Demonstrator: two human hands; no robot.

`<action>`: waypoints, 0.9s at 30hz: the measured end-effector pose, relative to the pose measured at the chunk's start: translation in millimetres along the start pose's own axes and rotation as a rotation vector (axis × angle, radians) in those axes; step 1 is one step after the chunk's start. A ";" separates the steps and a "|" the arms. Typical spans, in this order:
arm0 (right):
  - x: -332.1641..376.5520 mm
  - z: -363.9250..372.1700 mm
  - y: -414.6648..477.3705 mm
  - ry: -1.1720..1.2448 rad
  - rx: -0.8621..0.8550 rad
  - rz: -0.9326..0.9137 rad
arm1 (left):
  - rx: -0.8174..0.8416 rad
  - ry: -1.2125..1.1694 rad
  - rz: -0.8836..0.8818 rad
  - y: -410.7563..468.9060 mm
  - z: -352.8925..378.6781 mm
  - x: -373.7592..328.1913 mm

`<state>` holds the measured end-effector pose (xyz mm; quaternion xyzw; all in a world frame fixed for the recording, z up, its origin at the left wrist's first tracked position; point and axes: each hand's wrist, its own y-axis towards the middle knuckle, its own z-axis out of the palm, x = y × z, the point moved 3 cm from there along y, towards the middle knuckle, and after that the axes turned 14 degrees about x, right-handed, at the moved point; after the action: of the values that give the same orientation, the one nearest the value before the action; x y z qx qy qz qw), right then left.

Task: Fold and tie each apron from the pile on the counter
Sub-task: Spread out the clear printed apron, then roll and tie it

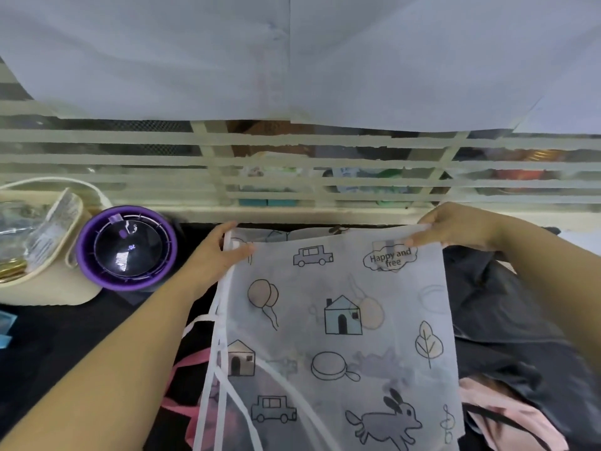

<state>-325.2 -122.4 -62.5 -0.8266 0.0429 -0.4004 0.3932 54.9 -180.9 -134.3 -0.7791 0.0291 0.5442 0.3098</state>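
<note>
Holding the white picture apron (341, 320) by its far edge, over the middle of the dark bench (65, 346). Pinched at the far left corner by the left grip (224, 252), thumb on top, and pinched at the far right corner by the right grip (455, 229), just beside the "Happy and free" cloud. Spread wide and flat, with cars, houses, balloons and a bunny facing up. Lying partly over the pile: dark cloth (507, 320) and pink cloth (507, 415) toward the right side of the bench, and a pink strap (192, 359) poking out on the left. Looks like the very start of the first fold. To do it well: hold both corners level and pull the cloth smooth, then bring the far edge down toward the near edge, lining up the two sides. Lay the long white ties (242, 415) out to one side first, to stop tangles inside the fold and to have them ready for tying. Mind the purple bowl (126, 249) and the cream tray (42, 281) near the far left corner of the bench, close to the left arm. Go slow and press each fold flat, as the thin cloth will likely slip and wrinkle.
</note>
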 end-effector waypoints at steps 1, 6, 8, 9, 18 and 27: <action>-1.6 -2.4 -1.9 -0.051 -0.031 0.022 | 0.020 0.024 0.006 0.9 2.1 -0.8; -6.4 -10.9 -4.7 -0.160 -0.256 0.012 | -0.033 0.020 0.060 1.3 2.8 -7.1; -13.8 -12.7 -5.0 -0.091 -0.374 -0.007 | -0.061 -0.079 0.059 -0.5 1.6 -4.6; -18.5 -12.6 -4.9 -0.064 -0.431 -0.015 | -0.064 -0.122 0.049 -0.9 2.5 -2.2; -22.5 1.7 0.4 -0.053 -0.616 -0.171 | -0.163 -0.444 -0.082 -8.2 13.5 10.4; -31.3 -0.5 -7.5 0.021 -0.617 -0.253 | 0.064 -0.419 0.079 -32.0 28.1 -7.8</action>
<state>-348.5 -105.5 -76.8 -0.9013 0.0633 -0.4226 0.0711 40.7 -142.9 -119.1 -0.6371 0.0120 0.7047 0.3120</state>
